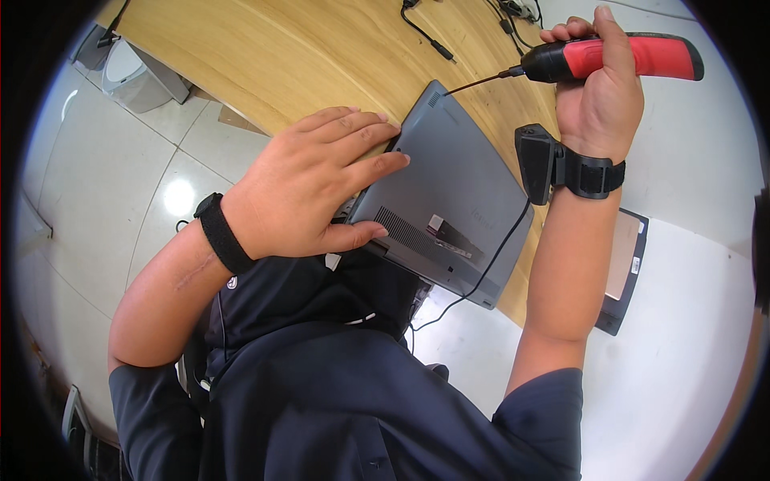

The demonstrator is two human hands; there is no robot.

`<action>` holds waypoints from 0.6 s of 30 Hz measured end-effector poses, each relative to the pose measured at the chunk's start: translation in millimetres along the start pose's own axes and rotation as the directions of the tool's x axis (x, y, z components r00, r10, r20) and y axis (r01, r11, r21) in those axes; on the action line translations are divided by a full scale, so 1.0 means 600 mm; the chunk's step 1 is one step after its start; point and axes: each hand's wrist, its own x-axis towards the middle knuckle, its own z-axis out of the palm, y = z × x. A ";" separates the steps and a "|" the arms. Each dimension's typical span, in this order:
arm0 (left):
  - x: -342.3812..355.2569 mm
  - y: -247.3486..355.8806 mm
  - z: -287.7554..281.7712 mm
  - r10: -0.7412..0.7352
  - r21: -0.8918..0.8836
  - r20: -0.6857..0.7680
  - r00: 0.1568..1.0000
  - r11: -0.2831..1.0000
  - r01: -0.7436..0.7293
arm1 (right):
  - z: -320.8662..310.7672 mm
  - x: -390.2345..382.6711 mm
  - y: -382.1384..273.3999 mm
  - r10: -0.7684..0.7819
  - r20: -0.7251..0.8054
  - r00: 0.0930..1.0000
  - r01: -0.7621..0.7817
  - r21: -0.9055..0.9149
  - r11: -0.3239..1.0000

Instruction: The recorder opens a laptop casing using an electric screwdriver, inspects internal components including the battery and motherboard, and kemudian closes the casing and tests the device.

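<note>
A grey laptop (pixel 461 172) lies bottom side up at the edge of the wooden table, its vent grille toward me. My left hand (pixel 321 176) rests along its left side, fingers stretched out, with the thumb and a finger on the grey cover. In my right hand (pixel 597 96) is a red and black electric screwdriver (pixel 609 60), held level with the fingers wrapped round its body. Its long thin bit points left, and the tip is at the laptop's far corner, by a small speaker grille. Whether the tip sits in a screw is too small to tell.
A black cable with a plug (pixel 429 36) lies on the wooden table (pixel 281 56) at the back, with more cables at the far right. A dark flat panel-like thing (pixel 630 272) lies beyond my right forearm. A white bin (pixel 132 76) stands on the tiled floor at far left.
</note>
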 end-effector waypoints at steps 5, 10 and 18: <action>0.004 -0.001 -0.004 0.007 -0.011 -0.003 1.000 1.000 -0.007 | -0.007 0.005 0.007 0.003 0.143 0.990 -0.015 0.084 0.996; 0.011 0.009 -0.014 0.022 -0.002 0.043 0.999 1.000 -0.022 | -0.039 0.015 -0.007 -0.009 0.156 0.988 -0.018 0.173 0.985; 0.026 0.025 -0.014 0.017 0.064 0.112 0.994 0.998 -0.024 | -0.311 -0.007 -0.148 0.018 0.144 0.989 0.000 -0.124 0.992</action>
